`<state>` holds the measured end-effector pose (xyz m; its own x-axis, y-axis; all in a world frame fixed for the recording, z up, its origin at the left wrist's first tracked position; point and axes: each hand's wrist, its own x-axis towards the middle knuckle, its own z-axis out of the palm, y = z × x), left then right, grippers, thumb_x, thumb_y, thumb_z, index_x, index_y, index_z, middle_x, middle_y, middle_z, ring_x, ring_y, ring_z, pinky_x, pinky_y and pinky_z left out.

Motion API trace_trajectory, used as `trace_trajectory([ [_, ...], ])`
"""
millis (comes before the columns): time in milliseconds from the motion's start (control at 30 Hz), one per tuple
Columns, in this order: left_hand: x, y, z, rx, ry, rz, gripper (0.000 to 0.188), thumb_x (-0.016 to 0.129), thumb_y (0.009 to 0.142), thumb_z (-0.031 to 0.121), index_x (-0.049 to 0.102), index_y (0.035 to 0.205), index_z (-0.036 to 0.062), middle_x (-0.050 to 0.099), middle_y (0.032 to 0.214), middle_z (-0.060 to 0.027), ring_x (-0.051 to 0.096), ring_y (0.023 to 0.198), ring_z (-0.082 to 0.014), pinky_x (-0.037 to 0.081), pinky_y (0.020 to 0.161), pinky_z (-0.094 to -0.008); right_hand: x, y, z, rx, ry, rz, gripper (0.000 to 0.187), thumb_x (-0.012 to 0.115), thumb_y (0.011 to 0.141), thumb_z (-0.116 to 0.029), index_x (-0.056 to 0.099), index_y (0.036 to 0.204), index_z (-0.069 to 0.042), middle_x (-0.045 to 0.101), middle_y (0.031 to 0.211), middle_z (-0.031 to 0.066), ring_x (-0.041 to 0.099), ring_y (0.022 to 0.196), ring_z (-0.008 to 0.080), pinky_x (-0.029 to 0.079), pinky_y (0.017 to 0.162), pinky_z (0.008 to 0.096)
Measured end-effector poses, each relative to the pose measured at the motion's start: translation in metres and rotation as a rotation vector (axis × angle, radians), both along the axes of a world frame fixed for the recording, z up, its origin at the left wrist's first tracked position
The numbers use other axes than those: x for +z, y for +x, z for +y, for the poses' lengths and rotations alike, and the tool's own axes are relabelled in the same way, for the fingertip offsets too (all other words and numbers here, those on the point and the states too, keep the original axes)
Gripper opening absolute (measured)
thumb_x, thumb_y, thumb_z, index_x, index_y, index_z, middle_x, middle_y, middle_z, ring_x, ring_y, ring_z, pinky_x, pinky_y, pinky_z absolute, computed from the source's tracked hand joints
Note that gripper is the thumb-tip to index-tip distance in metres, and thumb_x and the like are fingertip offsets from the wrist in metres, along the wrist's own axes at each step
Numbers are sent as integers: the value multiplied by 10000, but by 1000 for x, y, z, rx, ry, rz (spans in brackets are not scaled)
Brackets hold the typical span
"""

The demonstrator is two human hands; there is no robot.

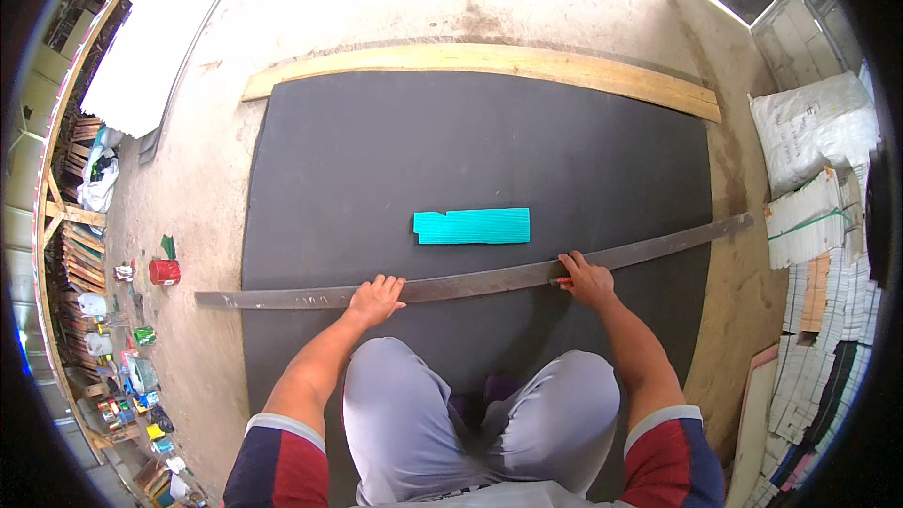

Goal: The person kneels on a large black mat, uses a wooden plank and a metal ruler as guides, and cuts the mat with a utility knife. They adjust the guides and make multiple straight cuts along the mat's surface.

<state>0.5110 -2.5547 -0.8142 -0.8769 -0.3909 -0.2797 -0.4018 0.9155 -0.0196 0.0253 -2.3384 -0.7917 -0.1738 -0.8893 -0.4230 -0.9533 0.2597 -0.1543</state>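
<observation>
A long, flat grey metal bar [480, 284] lies crosswise over a large black sheet [489, 146], reaching past both of its sides. My left hand [377, 299] is closed over the bar left of the middle, fingers on the far edge and thumb pointing right. To the right, my right hand [588, 280] rests on the bar and grips a small red tool [562, 280], perhaps a pencil or cutter; most of it is hidden in the fingers. A turquoise ribbed strip [473, 227] with a notched left end lies on the sheet just beyond the bar.
Along the sheet's far edge lies a wooden plank [470, 56]. A red can [165, 271] stands on the concrete floor at left, near several bottles and scraps. Stacked white boards [804, 212] and a white sack [814, 132] line the right side.
</observation>
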Motion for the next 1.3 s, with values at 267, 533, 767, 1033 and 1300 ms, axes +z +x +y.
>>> trace_trajectory([
  [267, 72, -69, -89, 98, -91, -56, 684, 680, 995, 483, 524, 1540, 102, 636, 1369, -91, 628, 1226, -297, 582, 941, -483, 58, -34, -47, -115, -226, 41, 611, 843, 874, -343, 590, 1407, -186, 646, 1414, 67, 759, 1001, 373, 607, 827, 510],
  [533, 112, -116, -170, 157, -100, -29, 685, 680, 1006, 464, 497, 1578, 136, 623, 1436, -63, 594, 1306, -296, 565, 967, -502, 131, -68, -117, -133, -155, 91, 628, 872, 836, -367, 603, 1370, -176, 693, 1321, 76, 749, 1040, 375, 595, 866, 515],
  [767, 74, -142, -203, 190, -59, -97, 672, 710, 985, 415, 521, 1561, 128, 619, 1469, -103, 592, 1320, -331, 557, 985, -501, 83, -79, -165, -150, -74, 66, 616, 862, 845, -377, 592, 1354, -160, 700, 1254, 80, 754, 1015, 368, 598, 832, 514],
  [1033, 45, -213, -257, 382, 454, -252, 652, 640, 978, 643, 710, 1345, 109, 672, 1337, -116, 570, 1328, -300, 401, 1131, -529, 11, -117, -212, -264, -13, -133, 421, 833, 889, -322, 643, 1213, -133, 716, 1142, 104, 732, 998, 388, 595, 815, 502],
  [1300, -41, -399, -350, 448, 69, 294, 864, 460, 1035, 716, 362, 1666, 133, 239, 1768, -124, 160, 1643, -348, 129, 1331, -553, 2, -203, -397, -247, -239, -111, 446, 761, 912, -219, 614, 1328, -154, 656, 1246, 147, 729, 994, 401, 598, 800, 520],
])
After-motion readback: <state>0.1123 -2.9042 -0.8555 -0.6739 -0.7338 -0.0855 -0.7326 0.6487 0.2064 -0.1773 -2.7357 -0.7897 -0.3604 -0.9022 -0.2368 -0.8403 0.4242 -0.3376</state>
